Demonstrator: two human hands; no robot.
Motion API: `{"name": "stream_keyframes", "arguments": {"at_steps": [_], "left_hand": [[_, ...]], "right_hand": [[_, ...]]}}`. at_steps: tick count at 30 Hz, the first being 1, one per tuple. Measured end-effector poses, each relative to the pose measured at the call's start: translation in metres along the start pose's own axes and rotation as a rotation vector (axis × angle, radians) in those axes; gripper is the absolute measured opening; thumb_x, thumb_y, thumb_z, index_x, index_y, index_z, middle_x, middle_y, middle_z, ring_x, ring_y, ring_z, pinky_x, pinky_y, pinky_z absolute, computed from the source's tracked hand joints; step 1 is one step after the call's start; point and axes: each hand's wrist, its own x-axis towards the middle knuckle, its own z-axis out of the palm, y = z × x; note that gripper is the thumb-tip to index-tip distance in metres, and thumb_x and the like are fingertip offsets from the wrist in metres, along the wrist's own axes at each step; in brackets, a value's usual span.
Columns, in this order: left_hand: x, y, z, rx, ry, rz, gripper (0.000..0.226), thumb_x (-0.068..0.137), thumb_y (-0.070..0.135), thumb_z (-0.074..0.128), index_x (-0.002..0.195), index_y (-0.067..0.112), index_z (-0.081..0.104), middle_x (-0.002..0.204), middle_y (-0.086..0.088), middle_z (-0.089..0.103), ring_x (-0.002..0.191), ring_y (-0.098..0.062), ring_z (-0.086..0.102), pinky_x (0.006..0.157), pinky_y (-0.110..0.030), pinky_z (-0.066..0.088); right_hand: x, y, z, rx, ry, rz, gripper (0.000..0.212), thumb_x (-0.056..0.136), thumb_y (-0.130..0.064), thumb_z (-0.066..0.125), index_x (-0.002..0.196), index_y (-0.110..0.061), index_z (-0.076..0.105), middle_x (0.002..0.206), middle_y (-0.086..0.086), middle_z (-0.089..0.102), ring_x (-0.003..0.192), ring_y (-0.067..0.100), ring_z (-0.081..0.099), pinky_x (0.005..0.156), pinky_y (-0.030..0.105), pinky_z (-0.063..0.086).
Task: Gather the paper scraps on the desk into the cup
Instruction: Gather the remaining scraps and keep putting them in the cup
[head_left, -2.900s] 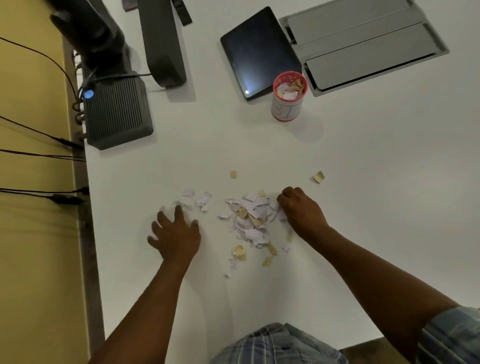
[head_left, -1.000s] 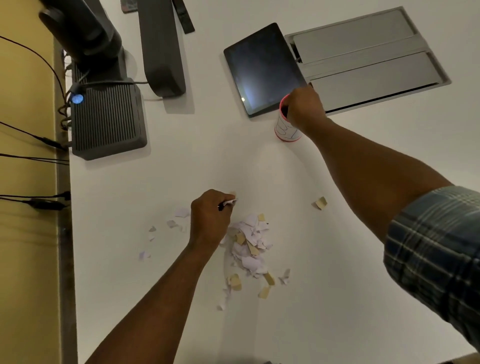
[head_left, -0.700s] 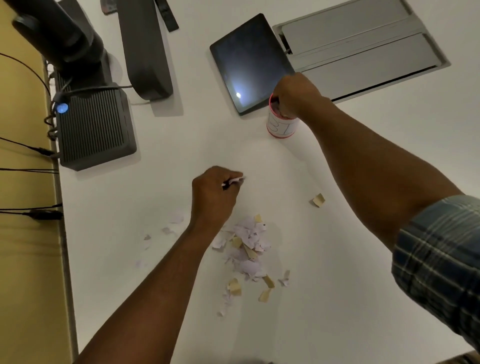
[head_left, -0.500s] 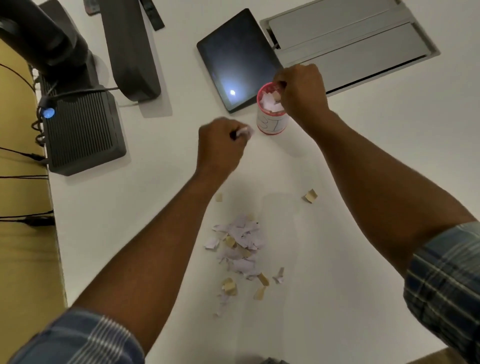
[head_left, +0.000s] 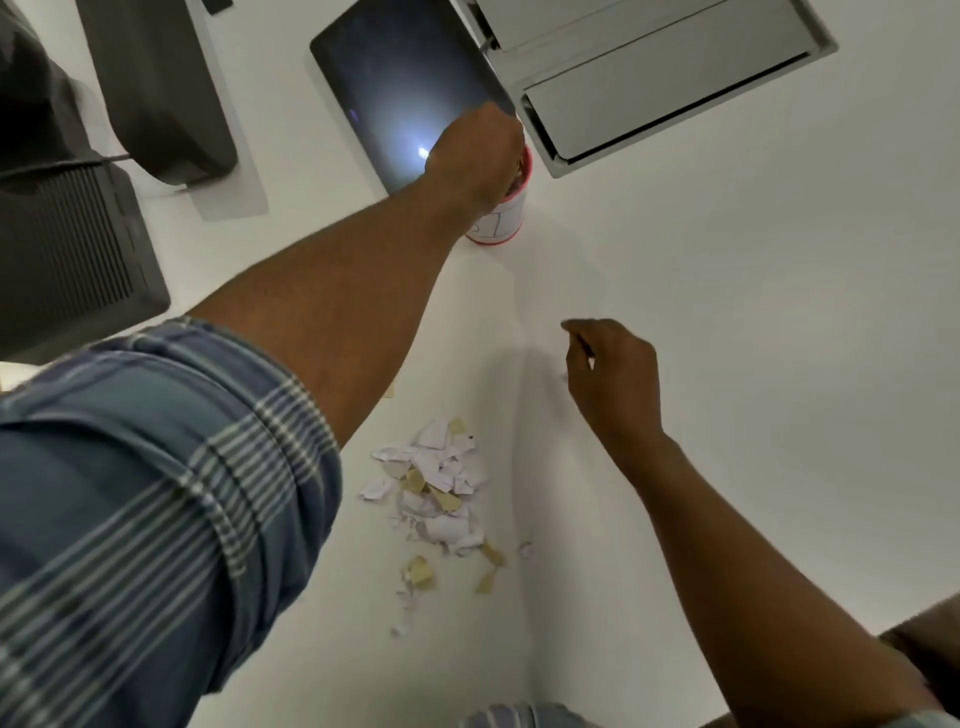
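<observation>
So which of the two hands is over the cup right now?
The left hand, reached out over the red-rimmed cup by the tablet. The right hand hangs nearer, above bare desk beside the scrap pile.

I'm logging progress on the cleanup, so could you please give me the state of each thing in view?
cup: upright, left hand over its mouth
left hand: fingers curled at the cup's rim
right hand: loosely curled above the desk
paper scraps: piled on the desk
tablet: screen dark
</observation>
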Motion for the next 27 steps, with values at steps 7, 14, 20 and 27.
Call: {"name": "stream_keyframes", "arguments": {"at_steps": [7,14,20,27], "left_hand": [[0.011,-0.003,-0.012,0.025,-0.159,0.02,0.031,0.085,0.011,0.065,0.111,-0.005,0.057,0.108,-0.024,0.061,0.096,-0.037,0.061,0.069,-0.035,0.041],[-0.045,-0.021,-0.027,-0.228,0.075,-0.045,0.032,0.086,0.013,0.061,0.117,0.011,0.061,0.115,-0.014,0.064,0.104,-0.03,0.059,0.085,-0.036,0.049],[-0.189,-0.041,0.023,-0.505,0.403,-0.227,0.032,0.091,0.019,0.054,0.12,0.007,0.062,0.121,-0.011,0.065,0.113,-0.027,0.06,0.102,-0.038,0.043],[-0.31,-0.073,0.109,-0.314,-0.138,-0.427,0.047,0.097,0.031,0.043,0.143,0.023,0.037,0.155,-0.017,0.022,0.14,-0.039,0.023,0.114,-0.049,0.024]], "right_hand": [[-0.025,0.015,0.012,-0.201,-0.231,0.177,0.049,0.09,-0.031,0.061,0.133,-0.015,0.046,0.127,0.008,0.048,0.117,0.025,0.043,0.078,0.032,0.046],[-0.03,0.01,0.018,-0.355,-0.326,-0.062,0.016,0.089,-0.002,0.054,0.103,-0.004,0.06,0.102,0.009,0.055,0.091,0.024,0.05,0.058,0.028,0.042],[-0.051,-0.002,0.018,-0.365,-0.446,-0.179,0.011,0.089,-0.004,0.054,0.097,-0.005,0.062,0.099,0.008,0.058,0.088,0.024,0.053,0.06,0.036,0.051],[-0.12,-0.022,0.023,-0.407,-0.588,-0.304,0.028,0.087,-0.008,0.054,0.114,-0.011,0.058,0.112,0.008,0.059,0.095,0.026,0.054,0.062,0.033,0.048]]}}
